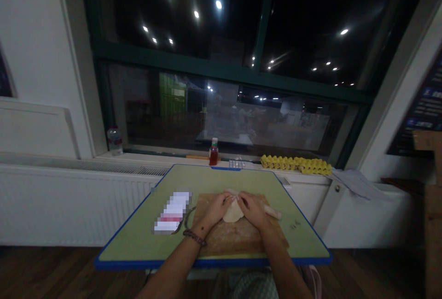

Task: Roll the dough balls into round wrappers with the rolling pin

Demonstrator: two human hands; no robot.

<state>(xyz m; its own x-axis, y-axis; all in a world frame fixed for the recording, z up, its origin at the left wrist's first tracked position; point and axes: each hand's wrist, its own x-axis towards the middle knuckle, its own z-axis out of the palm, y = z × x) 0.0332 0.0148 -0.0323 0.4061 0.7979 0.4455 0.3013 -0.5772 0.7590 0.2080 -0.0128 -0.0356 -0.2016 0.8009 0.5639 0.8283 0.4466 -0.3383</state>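
Note:
A pale, flattened piece of dough lies on a floured wooden board. My left hand, with a beaded bracelet at the wrist, has its fingertips closed on the dough's far edge. My right hand meets it from the other side, its fingers also closed on that edge. The fingertips nearly touch each other, and the exact grip is partly hidden. Beyond my hands a rolling pin lies slantwise on the board. One end shows right of my right hand, while its middle is covered by that hand.
The board rests on a green table with a blue rim. A blurred-out phone-like object lies left, beside a dark cord. On the sill stand a bottle of red liquid, a clear bottle and yellow egg trays. A white radiator runs behind.

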